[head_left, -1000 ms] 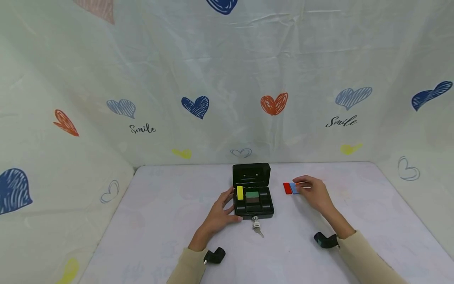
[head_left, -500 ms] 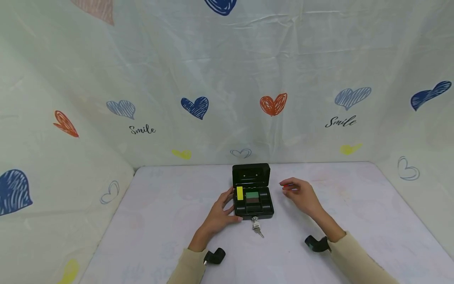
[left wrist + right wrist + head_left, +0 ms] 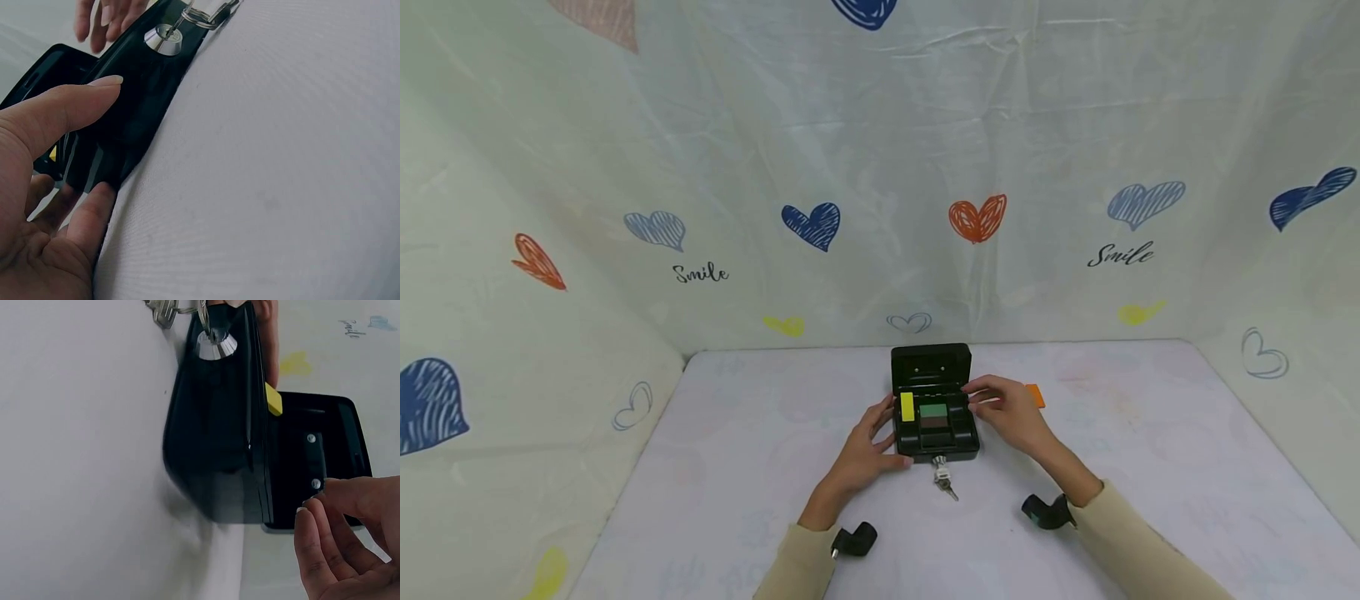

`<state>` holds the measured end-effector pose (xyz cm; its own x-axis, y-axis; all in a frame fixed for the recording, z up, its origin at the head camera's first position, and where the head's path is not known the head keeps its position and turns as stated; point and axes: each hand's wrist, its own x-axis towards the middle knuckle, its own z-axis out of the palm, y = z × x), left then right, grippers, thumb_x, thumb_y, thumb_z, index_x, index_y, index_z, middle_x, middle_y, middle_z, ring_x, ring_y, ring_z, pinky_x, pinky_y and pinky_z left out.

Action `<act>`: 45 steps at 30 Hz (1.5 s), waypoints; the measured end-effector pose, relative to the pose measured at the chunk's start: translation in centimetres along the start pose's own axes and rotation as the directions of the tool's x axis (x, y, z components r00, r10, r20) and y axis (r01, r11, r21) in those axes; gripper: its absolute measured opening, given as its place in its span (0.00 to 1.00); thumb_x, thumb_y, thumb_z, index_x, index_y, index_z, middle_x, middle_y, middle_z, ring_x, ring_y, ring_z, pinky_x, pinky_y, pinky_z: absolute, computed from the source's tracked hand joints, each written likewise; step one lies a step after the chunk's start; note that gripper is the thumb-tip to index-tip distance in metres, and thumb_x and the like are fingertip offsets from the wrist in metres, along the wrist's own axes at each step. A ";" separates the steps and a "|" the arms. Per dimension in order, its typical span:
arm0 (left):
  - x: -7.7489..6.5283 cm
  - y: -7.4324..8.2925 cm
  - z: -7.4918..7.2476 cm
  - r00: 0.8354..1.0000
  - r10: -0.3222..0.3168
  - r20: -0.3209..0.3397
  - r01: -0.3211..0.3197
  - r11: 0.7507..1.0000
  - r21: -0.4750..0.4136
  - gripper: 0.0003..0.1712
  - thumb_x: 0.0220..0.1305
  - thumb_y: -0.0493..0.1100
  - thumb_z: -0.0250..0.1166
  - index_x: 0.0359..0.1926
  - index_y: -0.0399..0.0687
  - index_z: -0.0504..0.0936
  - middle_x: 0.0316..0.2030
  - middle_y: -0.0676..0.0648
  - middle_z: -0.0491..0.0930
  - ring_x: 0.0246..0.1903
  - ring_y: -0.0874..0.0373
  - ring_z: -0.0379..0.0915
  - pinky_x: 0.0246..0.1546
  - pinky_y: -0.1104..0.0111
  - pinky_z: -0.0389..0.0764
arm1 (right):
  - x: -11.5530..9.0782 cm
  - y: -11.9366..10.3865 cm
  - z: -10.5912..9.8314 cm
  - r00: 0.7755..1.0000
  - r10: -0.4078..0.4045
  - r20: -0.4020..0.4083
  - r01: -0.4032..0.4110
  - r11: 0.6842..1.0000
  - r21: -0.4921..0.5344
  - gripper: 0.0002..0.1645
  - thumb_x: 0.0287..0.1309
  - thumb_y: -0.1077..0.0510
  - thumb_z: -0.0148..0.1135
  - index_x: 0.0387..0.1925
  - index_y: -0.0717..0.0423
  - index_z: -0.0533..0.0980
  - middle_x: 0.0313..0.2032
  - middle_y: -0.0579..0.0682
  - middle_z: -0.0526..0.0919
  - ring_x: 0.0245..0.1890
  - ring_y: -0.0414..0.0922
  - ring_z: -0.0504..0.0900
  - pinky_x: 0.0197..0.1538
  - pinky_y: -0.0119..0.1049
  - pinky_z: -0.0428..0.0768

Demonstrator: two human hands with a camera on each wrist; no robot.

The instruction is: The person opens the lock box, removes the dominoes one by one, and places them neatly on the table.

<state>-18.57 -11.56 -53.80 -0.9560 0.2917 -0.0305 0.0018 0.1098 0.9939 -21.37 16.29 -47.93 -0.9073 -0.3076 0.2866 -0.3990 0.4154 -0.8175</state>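
Observation:
A small black cash box (image 3: 961, 448) stands with its lid (image 3: 931, 364) raised in the head view. Its keys (image 3: 943, 482) hang from the front lock. Inside are a yellow block (image 3: 907, 407), a green piece (image 3: 933, 411) and a brown piece (image 3: 935, 422). My left hand (image 3: 863, 446) holds the box's left side, thumb (image 3: 78, 109) across the front. My right hand (image 3: 1011, 412) is at the right rim, thumb and fingers (image 3: 309, 544) drawn together in the right wrist view. I cannot tell whether a piece is between them.
An orange block (image 3: 1035, 396) lies on the white table (image 3: 760, 467), partly behind the right hand. Black wrist cameras (image 3: 856, 540) jut from both sleeves. A pale cloth with printed hearts (image 3: 977, 219) hangs behind the table.
My right hand has moved left from the coloured blocks to the box's right rim. The red and blue blocks are out of sight now; the orange one shows. The left hand has stayed put.

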 end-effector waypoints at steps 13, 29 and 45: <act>0.1 0.4 -0.1 1.000 0.003 0.007 -0.002 1.000 -0.008 0.63 0.52 0.24 0.78 0.84 0.47 0.54 0.81 0.39 0.56 0.81 0.39 0.50 0.75 0.52 0.70 | 1.4 -1.2 2.2 0.997 0.032 0.071 -0.032 1.000 -0.002 0.15 0.65 0.75 0.65 0.51 0.67 0.82 0.50 0.63 0.86 0.46 0.55 0.89 0.51 0.43 0.92; 0.1 0.0 -0.2 1.000 0.011 0.020 -0.010 1.000 -0.017 0.63 0.53 0.24 0.78 0.84 0.46 0.54 0.81 0.39 0.55 0.81 0.39 0.49 0.75 0.54 0.70 | 2.3 -2.3 4.4 0.990 0.023 0.137 -0.031 0.998 0.056 0.16 0.66 0.73 0.66 0.54 0.68 0.81 0.53 0.65 0.84 0.48 0.57 0.88 0.51 0.41 0.92; -0.3 0.2 -0.1 1.000 0.007 0.022 -0.006 1.000 -0.007 0.62 0.55 0.24 0.77 0.84 0.45 0.53 0.82 0.38 0.54 0.81 0.39 0.49 0.75 0.53 0.70 | 3.0 -2.5 5.6 0.985 0.026 0.172 -0.027 1.000 0.003 0.18 0.66 0.72 0.67 0.56 0.65 0.81 0.57 0.65 0.83 0.53 0.59 0.87 0.55 0.46 0.91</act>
<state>-18.32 -11.72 -53.55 -0.9493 0.3134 -0.0263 0.0060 0.1017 0.9948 -22.37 9.56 -47.81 -0.8811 -0.4392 0.1754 -0.3742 0.4207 -0.8264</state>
